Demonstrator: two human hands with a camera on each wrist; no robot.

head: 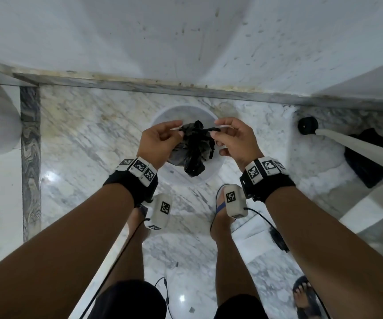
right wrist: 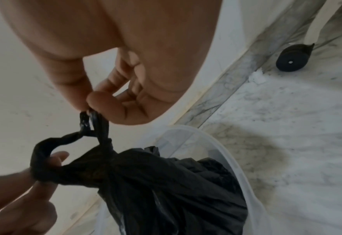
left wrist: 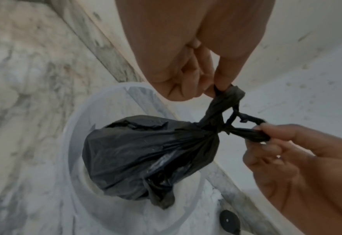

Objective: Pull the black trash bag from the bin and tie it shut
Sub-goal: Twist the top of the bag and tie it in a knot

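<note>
**Ana:** Over the white bin (head: 162,120), by the marble skirting, the black trash bag (head: 192,153) hangs between both hands, clear of the rim as the wrist views show it. So the pull-out half looks done to me.

**Ben:** Agreed, and the tying is well under way. The left hand (head: 157,143) pinches one twisted tail of the bag's neck between thumb and fingertips, and the right hand (head: 235,140) pinches the other tail the same way.

**Ana:** From the left wrist camera you can see it plainly: the neck is gathered tight, the two tails cross at a knot (left wrist: 216,128) right above the bulge of the bag, one tail running up to the left fingers (left wrist: 224,79), the other out to the right fingers (left wrist: 274,132).

**Ben:** The right wrist view shows a loop between the tails above that first cross. I judge one overhand is cinched and a second is forming, not yet drawn down.

**Ana:** So what's left?

**Ben:** Pull the tails apart to seat that second throw, then check the neck holds. Whether the first knot is fully snug I cannot tell; the plastic is dark and a bit blurred there. The bin below looks bare of any liner
</note>
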